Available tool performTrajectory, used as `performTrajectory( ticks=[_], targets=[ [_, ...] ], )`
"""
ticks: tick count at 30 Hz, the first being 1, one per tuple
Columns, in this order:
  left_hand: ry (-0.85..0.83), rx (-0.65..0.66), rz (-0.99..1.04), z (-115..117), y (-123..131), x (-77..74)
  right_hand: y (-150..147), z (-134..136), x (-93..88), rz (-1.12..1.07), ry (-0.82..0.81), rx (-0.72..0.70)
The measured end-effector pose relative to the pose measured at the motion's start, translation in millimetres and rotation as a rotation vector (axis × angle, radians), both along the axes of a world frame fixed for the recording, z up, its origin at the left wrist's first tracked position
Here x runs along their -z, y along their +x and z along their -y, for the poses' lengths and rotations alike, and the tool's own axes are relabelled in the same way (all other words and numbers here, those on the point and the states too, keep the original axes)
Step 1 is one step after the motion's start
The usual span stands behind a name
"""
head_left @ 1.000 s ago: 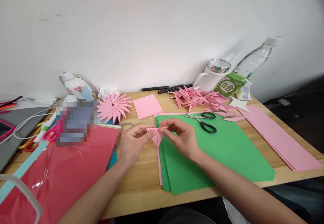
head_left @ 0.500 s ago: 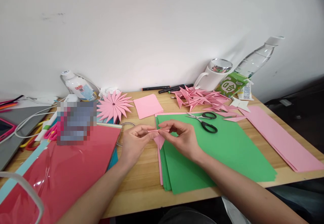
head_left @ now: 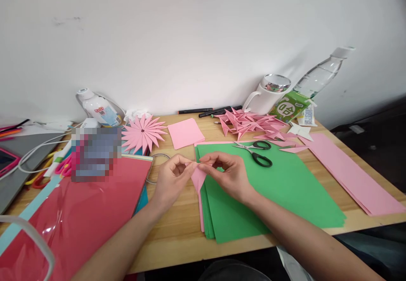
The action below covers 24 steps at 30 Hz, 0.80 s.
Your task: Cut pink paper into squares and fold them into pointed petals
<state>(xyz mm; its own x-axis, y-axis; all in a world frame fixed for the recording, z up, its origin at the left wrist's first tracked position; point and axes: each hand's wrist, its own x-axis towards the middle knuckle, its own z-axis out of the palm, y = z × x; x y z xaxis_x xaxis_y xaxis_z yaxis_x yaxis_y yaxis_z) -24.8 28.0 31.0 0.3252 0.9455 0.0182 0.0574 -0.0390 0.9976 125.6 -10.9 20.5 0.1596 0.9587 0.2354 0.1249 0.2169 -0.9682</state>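
Note:
Between my two hands is a small folded piece of pink paper [head_left: 198, 179], its point hanging downward. My left hand [head_left: 173, 177] pinches its upper left edge with thumb and fingertips. From the other side, my right hand [head_left: 227, 173] pinches the upper right edge, the two thumbs almost meeting. Part of the fold is hidden behind the fingers. Below and to the right lies a stack of green paper [head_left: 272, 196], with black-handled scissors [head_left: 258, 156] on its far edge. Beyond my hands rest pink paper squares [head_left: 186, 133] and a pink pointed paper wheel [head_left: 144, 132].
Folded pink pieces [head_left: 250, 124] are heaped at the back, near a white mug [head_left: 264, 97], a green box [head_left: 292, 105] and a leaning water bottle [head_left: 323, 73]. Pink strips [head_left: 352, 173] lie right. A red sheet in plastic [head_left: 95, 213] covers the left, beside a white bottle [head_left: 98, 107].
The folded pink paper has tipped so more of its front face shows, and its point hangs a little lower. My left fingers have curled in closer; both hands keep their pinch.

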Motion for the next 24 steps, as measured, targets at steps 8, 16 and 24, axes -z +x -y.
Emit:
performTrajectory(
  ticks=[8,16,24],
  targets=[
    [-0.095,0.022,0.055,-6.1,-0.8,12.9,2.0,-9.3,4.0,-0.273,-0.201,-0.113],
    [-0.067,0.019,0.043,-6.3,-2.7,10.1,7.8,-11.9,-0.4,-0.411,-0.293,-0.189],
    [0.076,-0.082,-0.064,-1.2,-1.4,-1.9,4.2,-10.8,0.7,-0.332,-0.257,-0.145]
  ],
)
